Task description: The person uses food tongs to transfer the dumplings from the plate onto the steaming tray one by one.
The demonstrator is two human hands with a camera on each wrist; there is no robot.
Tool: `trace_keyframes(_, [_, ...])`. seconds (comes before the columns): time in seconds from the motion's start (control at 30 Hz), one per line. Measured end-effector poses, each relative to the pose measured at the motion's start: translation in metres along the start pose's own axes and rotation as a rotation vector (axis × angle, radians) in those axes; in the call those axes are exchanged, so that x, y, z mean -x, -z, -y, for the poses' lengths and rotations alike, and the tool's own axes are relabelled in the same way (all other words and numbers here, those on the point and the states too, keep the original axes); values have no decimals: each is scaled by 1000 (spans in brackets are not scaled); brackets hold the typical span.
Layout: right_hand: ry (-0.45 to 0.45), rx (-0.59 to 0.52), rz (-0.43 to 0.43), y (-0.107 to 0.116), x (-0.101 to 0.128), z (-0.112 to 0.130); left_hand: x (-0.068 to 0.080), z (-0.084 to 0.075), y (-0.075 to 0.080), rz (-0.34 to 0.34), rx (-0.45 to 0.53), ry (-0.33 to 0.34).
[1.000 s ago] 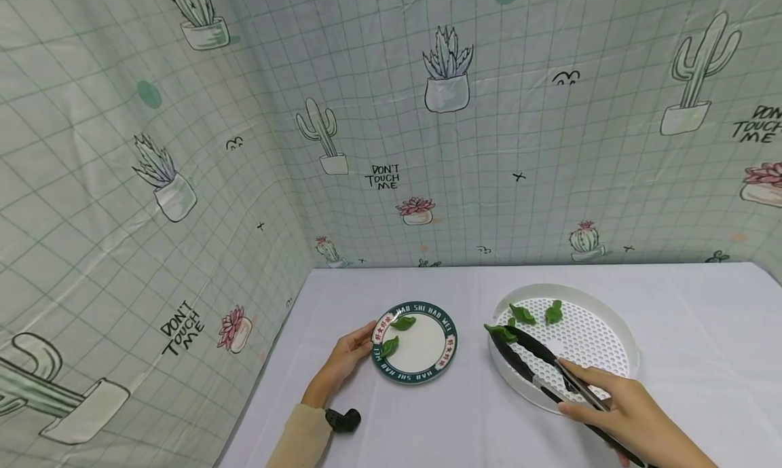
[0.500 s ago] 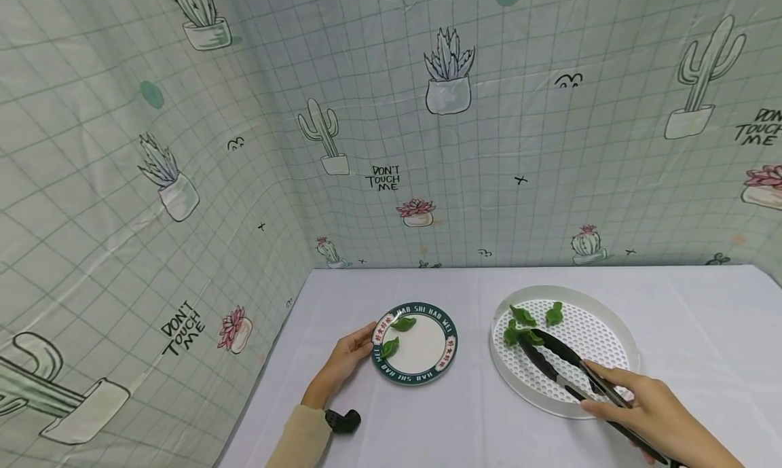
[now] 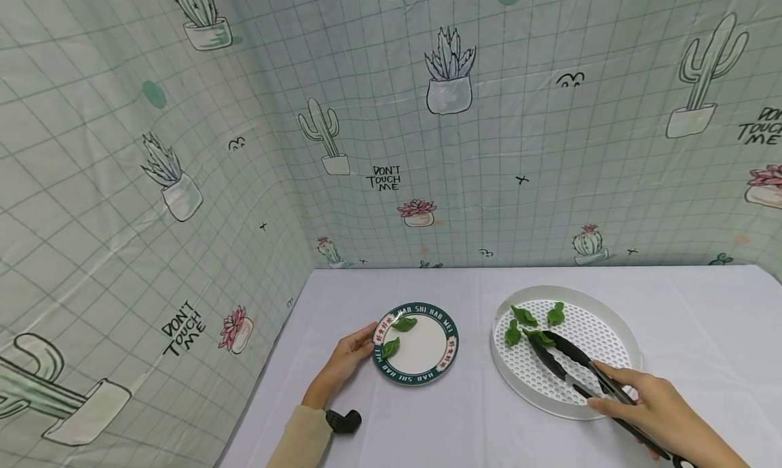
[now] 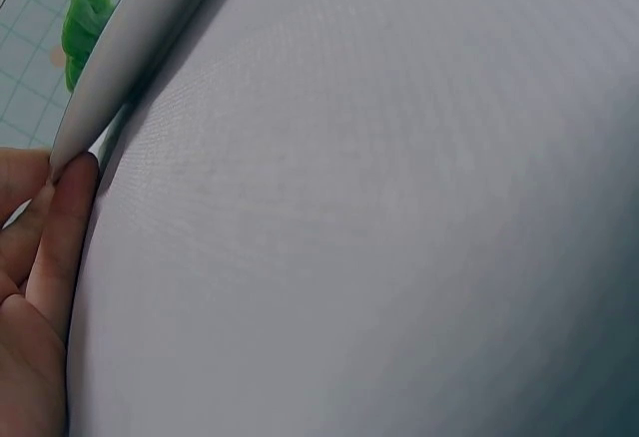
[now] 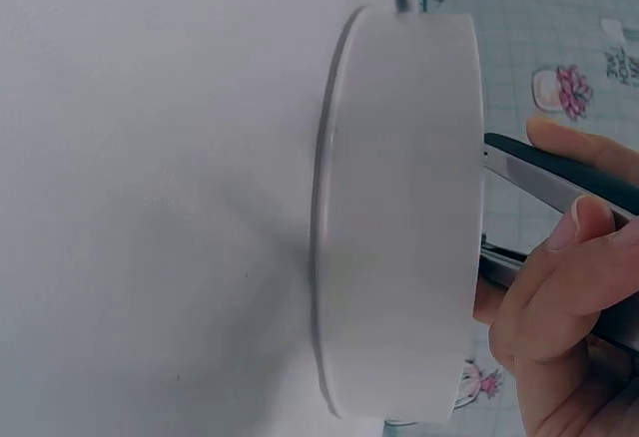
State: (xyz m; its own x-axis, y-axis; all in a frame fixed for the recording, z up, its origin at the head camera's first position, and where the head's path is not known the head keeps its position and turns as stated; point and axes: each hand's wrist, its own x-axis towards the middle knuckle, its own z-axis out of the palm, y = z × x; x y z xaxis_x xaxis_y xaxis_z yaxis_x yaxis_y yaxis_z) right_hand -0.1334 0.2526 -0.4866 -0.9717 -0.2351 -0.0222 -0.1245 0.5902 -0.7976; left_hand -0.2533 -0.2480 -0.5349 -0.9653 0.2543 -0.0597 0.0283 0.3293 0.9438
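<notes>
Since 1 second ago my right hand [image 3: 647,403] has drawn the black tongs [image 3: 559,354] back from the left rim of the white perforated tray [image 3: 617,322] to its inner left part, and the green leaf [image 3: 539,337] they carried now lies at their tips inside the tray. Right hand: fingers curled round the tong handles, over the tray's near right rim. Tongs: the 2 arms slightly apart at the tips; whether they still pinch the leaf I cannot tell. Tray: near the table's right side, holding 4 leaves in its far left part. Left hand [image 3: 347,358]: fingertips pinching the left rim of the small green-bordered plate [image 3: 427,352], unmoved. Plate: left of the tray, well apart from it, with 2 leaves [image 3: 396,335] along its left edge. White table [image 3: 427,284]: backed by a cactus-print cloth [image 3: 391,128] at its far and left edges.
</notes>
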Motion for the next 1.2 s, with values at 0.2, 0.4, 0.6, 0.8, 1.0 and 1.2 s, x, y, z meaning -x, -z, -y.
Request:
trace_keyframes(0.2, [-16,28,-9,1,-1,-4,1,-1,0,-5,12,-2])
trace_keyframes(0.4, [-2,45,-9,2,-2,-6,2,-2,-1,-20,24,-3])
trace_keyframes(0.6, [24,179,-48,4,-7,-8,2,-2,0,-19,12,-1])
trace_keyframes(0.8, [-24,150,-16,6,-6,-3,2,-3,-1,-9,12,-9])
trace_keyframes(1.0, [-38,51,-10,3,-1,11,1,-3,0,-16,8,-3])
trace_keyframes(1.2, [-40,32,-30,-5,-2,26,1,-3,0,-11,-12,-13])
